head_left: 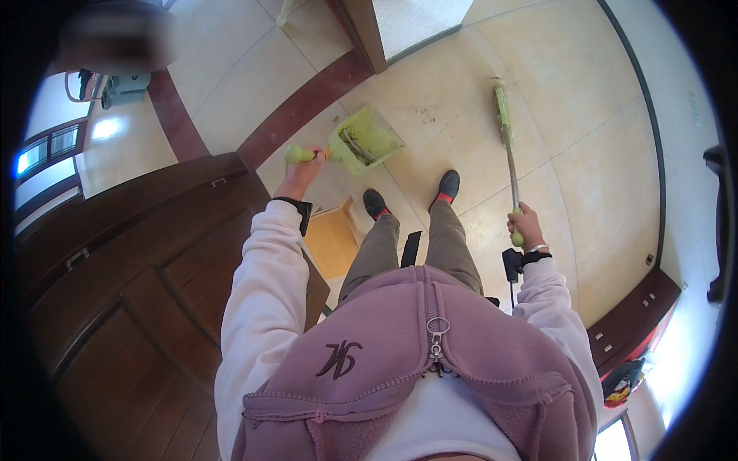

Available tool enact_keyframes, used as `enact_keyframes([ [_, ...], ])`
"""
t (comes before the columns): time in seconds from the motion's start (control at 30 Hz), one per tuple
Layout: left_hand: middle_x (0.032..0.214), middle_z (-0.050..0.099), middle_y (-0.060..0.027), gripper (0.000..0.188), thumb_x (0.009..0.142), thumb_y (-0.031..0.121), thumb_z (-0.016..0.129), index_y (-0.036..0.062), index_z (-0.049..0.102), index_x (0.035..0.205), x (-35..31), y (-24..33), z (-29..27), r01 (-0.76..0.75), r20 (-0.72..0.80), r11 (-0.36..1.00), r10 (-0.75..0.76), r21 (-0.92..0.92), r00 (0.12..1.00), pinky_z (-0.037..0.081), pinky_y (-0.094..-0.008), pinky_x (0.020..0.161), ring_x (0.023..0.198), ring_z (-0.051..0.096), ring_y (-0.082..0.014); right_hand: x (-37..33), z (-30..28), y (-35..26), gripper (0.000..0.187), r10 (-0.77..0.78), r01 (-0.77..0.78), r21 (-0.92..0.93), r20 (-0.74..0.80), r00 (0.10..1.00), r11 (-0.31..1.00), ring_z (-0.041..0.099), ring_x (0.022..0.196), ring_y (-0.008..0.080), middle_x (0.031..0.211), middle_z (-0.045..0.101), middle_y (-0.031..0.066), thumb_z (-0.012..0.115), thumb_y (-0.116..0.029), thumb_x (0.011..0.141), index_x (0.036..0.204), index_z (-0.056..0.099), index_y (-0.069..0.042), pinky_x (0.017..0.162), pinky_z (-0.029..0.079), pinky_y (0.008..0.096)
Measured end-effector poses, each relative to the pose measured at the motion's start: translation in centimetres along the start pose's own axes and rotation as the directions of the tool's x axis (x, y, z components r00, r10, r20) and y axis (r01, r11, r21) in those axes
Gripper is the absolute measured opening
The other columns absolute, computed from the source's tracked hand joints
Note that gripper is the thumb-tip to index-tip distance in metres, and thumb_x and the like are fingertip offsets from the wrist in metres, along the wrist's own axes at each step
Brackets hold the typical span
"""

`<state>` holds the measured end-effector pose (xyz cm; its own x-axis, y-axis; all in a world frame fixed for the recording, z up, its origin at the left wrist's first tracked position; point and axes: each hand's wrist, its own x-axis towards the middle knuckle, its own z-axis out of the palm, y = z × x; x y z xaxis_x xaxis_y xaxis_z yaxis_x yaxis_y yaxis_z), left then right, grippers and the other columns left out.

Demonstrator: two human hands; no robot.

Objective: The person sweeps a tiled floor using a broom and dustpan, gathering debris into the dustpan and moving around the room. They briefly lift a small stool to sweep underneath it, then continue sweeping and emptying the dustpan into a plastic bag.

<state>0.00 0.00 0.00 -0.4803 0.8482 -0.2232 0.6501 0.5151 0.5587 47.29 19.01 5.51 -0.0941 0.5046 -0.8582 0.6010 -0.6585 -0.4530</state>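
Note:
My left hand (303, 174) is closed around the upper end of the handle of a light green dustpan (383, 135), out in front of me to the left. Brownish debris (357, 148) lies in the pan. With fingers wrapped round its grip, my right hand (526, 228) holds a long-handled broom (503, 115). The broom's pale green head points away from me over the tiled floor at the right. Small dark crumbs (427, 115) are scattered on the tiles between dustpan and broom.
A dark wooden door (146, 307) stands along my left side. Beside my legs is a light wooden piece (336, 242). A dark red strip (307, 107) crosses the floor toward a brown door post (366, 34). My shoes (449, 185) stand just behind the crumbs. A white wall runs along the right.

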Motion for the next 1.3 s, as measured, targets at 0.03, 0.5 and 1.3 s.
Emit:
enact_keyframes([
  [0.03,0.068,0.059,-0.0106,0.011,0.068,0.018,0.052,0.0091,0.058,0.072,0.1,0.4,0.2,-0.048,-0.039,0.997,0.05,0.058,0.998,0.045,-0.0347,0.057,0.063,0.056,-0.0264,-0.1,0.7,0.3,0.032,-0.03,0.03,0.037,0.022,0.999,0.999,0.045,0.038,0.0134,0.053,0.045,0.0052,0.049,0.001,0.065,0.096,0.041,0.002,0.034,0.039,0.0251],
  [0.5,0.068,0.058,-0.0095,0.011,0.069,0.019,0.049,0.0125,0.059,0.07,0.9,-1.3,1.9,0.004,-0.048,1.0,-0.004,-0.002,0.999,0.044,-0.0354,0.056,0.063,0.056,-0.027,-7.2,9.9,-5.0,0.051,0.05,0.048,-0.184,0.492,0.869,0.982,0.046,0.04,0.0114,0.055,0.048,0.0048,0.049,-0.001,0.067,0.116,0.037,0.001,0.037,0.038,0.024],
  [1.3,0.074,0.059,-0.0062,0.006,0.072,0.01,0.053,0.007,0.058,0.074,-3.6,-5.6,-4.2,-0.093,0.096,0.988,0.105,-0.12,0.99,0.044,-0.0253,0.064,0.07,0.057,-0.0161,-10.8,5.2,3.9,0.045,0.203,-0.203,-0.009,0.125,0.971,0.979,0.044,0.041,0.0099,0.054,0.045,0.0027,0.049,-0.006,0.071,0.114,0.036,-0.003,0.035,0.037,0.0247],
])
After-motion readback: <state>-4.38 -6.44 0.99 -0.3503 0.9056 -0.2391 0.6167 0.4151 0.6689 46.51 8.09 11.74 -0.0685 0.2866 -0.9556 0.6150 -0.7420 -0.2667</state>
